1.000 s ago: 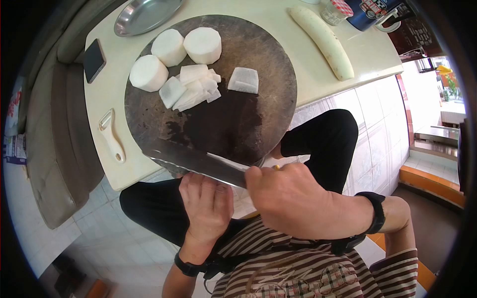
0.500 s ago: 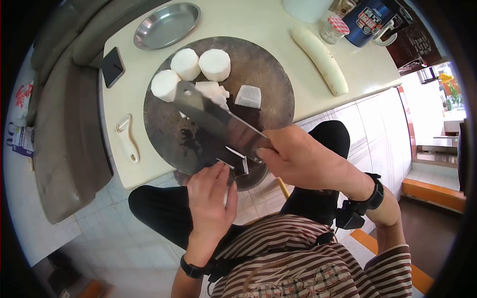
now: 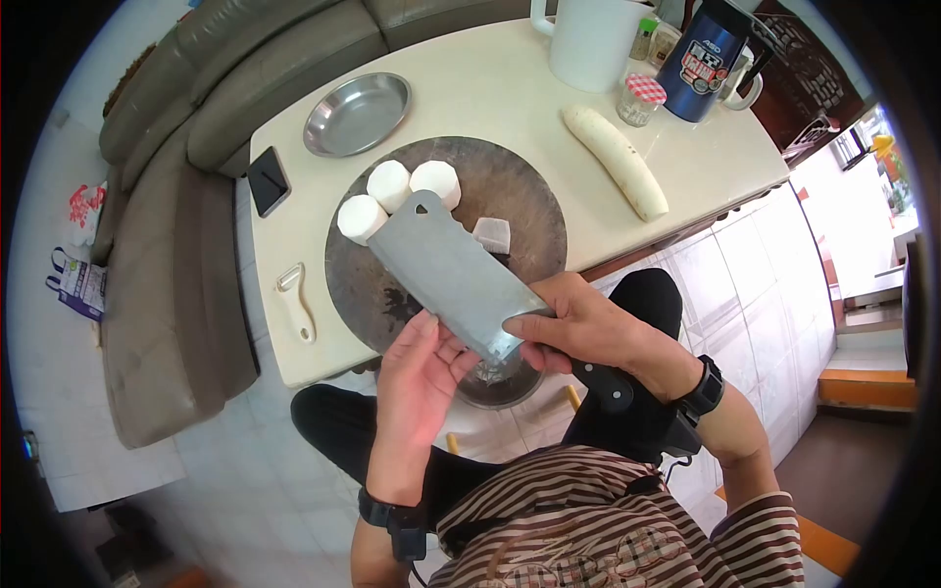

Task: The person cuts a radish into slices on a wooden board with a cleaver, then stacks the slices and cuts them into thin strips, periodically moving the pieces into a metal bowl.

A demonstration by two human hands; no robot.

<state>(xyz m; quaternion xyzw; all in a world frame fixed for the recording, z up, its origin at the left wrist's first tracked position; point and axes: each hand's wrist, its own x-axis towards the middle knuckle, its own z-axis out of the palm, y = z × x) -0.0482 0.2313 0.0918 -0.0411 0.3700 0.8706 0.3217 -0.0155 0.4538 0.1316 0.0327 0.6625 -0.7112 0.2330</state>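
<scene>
My right hand (image 3: 578, 323) grips a wide cleaver (image 3: 446, 269) where handle and blade meet, thumb on the blade's face. The blade is raised over the round dark chopping board (image 3: 529, 186), its flat side facing up. My left hand (image 3: 417, 367) is palm up below the blade, fingers loosely curled and apart, fingertips right at its lower edge. Past the blade stand three peeled white radish chunks (image 3: 389, 183) on the board. A flat-cut radish slab (image 3: 492, 235) lies to the right of the blade. The blade hides the middle of the board.
A whole white radish (image 3: 618, 162) lies right of the board. Behind are a steel dish (image 3: 358, 116), a white pitcher (image 3: 595, 44), a checked-lid jar (image 3: 642, 101) and a blue flask (image 3: 698, 64). A peeler (image 3: 296, 304) and phone (image 3: 268, 181) lie left. A metal bowl (image 3: 505, 390) sits below the board's edge.
The cleaver has been lifted and turned so its flat face shows upward. My left hand has rolled palm up and come to the blade's lower edge. The view has shifted.
</scene>
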